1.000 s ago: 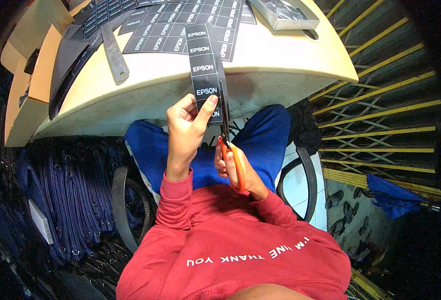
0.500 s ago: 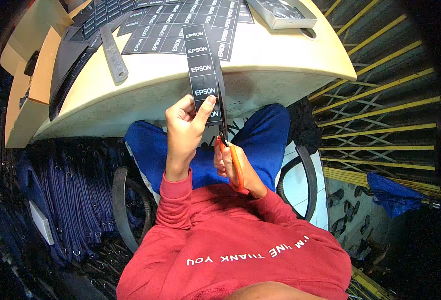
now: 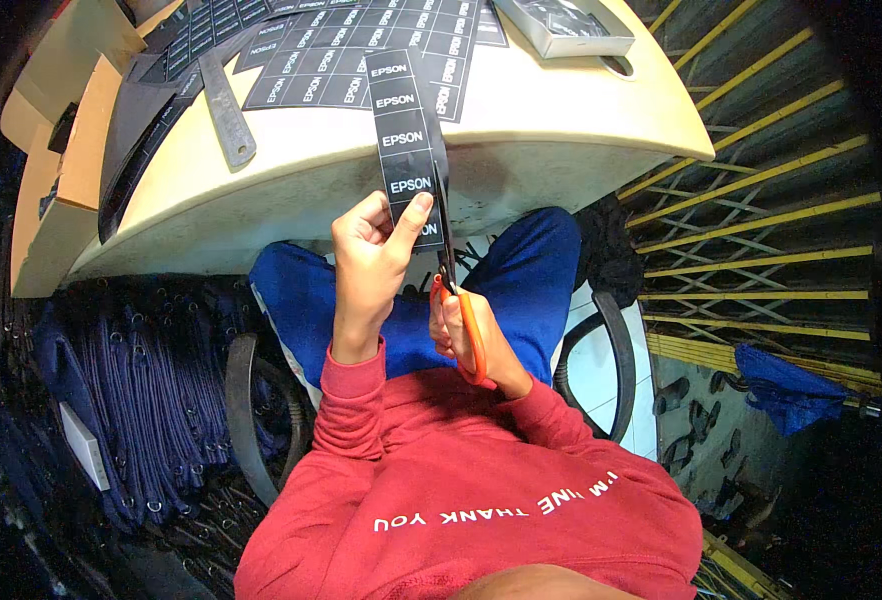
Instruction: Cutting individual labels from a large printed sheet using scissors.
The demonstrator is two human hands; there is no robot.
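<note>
Pinched between the thumb and fingers of my left hand is a narrow black strip of printed labels, held upright over my lap with its far end overlapping the table edge. My right hand grips the orange handles of a pair of scissors. Their dark blades lie along the strip's right edge, close to the left thumb. Beyond the strip, larger black label sheets are spread on the table.
A metal ruler rests on the pale curved table. An open white box stands at the back right, a cardboard box at the left. Dark blue straps hang lower left; a yellow folding gate lines the right.
Hands and strip keep nearly the same place. The scissor blades look slightly shifted against the strip's edge; nothing else visibly differs.
</note>
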